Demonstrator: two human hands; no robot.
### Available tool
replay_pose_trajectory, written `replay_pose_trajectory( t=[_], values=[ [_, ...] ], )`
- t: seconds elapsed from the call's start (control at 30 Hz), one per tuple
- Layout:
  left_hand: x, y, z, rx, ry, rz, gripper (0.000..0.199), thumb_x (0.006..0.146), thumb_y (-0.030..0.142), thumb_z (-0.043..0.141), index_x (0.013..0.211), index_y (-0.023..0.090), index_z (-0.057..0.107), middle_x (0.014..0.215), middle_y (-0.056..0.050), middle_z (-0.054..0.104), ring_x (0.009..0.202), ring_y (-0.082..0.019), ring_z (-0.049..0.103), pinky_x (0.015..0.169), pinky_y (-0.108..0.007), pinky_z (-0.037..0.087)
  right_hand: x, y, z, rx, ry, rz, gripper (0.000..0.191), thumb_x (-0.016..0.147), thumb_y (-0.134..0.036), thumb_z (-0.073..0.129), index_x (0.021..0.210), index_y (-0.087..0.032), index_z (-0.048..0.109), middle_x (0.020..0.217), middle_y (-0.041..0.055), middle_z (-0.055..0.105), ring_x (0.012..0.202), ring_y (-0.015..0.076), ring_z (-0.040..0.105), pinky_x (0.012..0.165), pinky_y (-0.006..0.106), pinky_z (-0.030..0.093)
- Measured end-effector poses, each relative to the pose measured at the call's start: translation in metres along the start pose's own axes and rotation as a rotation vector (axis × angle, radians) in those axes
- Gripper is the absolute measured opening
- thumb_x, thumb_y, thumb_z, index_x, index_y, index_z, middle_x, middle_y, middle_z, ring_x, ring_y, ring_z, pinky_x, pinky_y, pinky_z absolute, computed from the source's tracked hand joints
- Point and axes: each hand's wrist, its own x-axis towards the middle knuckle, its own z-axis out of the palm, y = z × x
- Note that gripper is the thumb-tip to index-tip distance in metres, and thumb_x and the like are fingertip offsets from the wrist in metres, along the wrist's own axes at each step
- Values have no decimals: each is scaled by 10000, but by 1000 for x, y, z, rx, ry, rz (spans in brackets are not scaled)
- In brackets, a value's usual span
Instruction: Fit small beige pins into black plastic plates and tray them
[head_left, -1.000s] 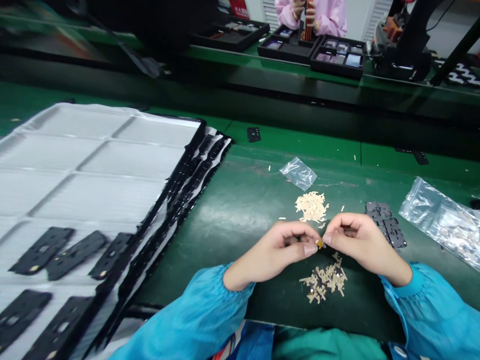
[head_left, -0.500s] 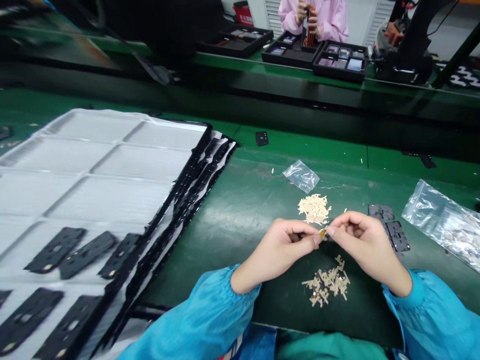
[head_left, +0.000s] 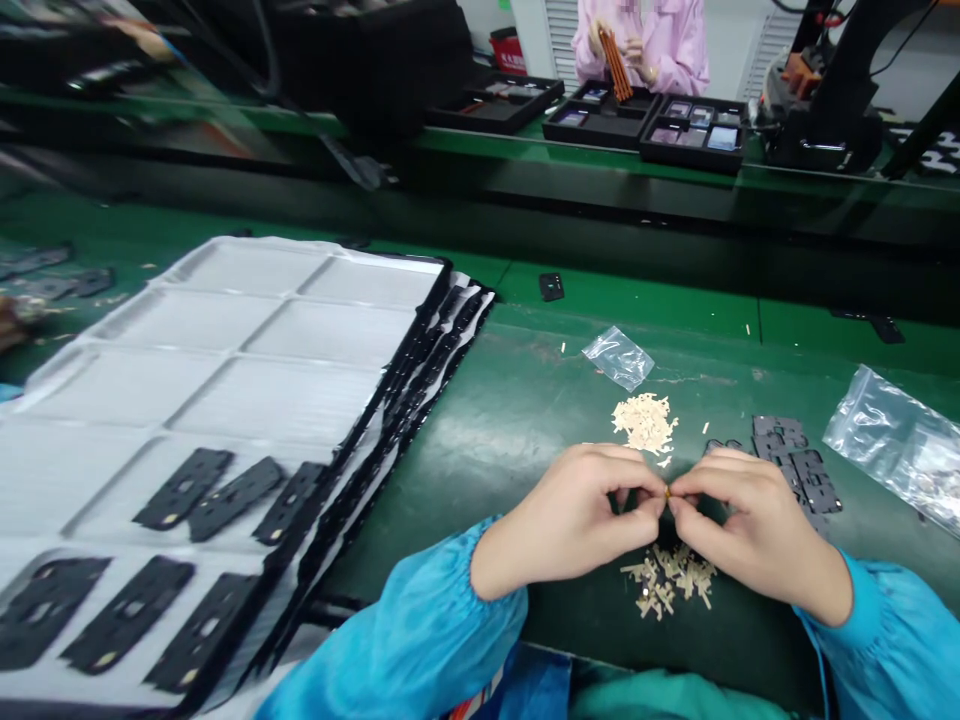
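My left hand and my right hand meet fingertip to fingertip, both pinching one tiny yellowish piece. Its exact kind is too small to make out. Just beyond the fingers lies a heap of pale cream small pieces. Below the hands, nearer my body, is a looser heap of tan, branched little pieces, partly covered by my fingers. Flat black perforated plates lie behind my right hand.
A stack of black trays with white lining fills the left, with several black plates on top. Clear plastic bags lie on the green table. Across a dark ledge, a person in pink handles orange-brown strips above black boxes.
Both hands have come closer together, fingertips now touching around the tiny piece. The whole view has shifted slightly, and the person opposite has tilted the orange-brown strips.
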Motion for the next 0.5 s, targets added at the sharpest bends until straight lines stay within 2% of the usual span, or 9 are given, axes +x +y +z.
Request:
replay_pose_trajectory(
  t=[0.13, 0.27, 0.4, 0.5],
  values=[
    [1, 1, -1, 93, -42, 50, 153, 873, 144, 613, 840, 193, 754, 728, 4, 697, 671, -140, 608, 646, -268, 475, -1, -2, -1, 22, -29, 15, 191, 903, -147, 576, 796, -212, 720, 656, -13, 672, 608, 150, 599, 632, 308, 454],
    [0, 0, -3, 53, -38, 10, 158, 850, 113, 618, 846, 190, 755, 739, 8, 699, 666, -133, 595, 647, -266, 470, -3, 11, 3, -73, -41, 83, 172, 881, -151, 582, 773, -217, 699, 665, -15, 658, 636, 161, 604, 641, 307, 437],
    [-3, -6, -6, -147, -44, -171, 137, 842, 113, 616, 833, 168, 741, 753, -10, 710, 659, -131, 584, 608, -257, 461, -4, 30, 4, -437, -78, 179, 235, 916, -193, 578, 691, -205, 645, 647, 26, 640, 667, 213, 610, 613, 337, 418],
    [-2, -15, -3, -329, 23, -320, 168, 832, 148, 658, 983, 164, 729, 836, -25, 695, 747, -146, 605, 621, -249, 472, -5, 28, -1, -476, -54, 52, 159, 969, -185, 550, 944, -186, 707, 877, 77, 726, 822, 237, 637, 680, 355, 477]
  ],
)
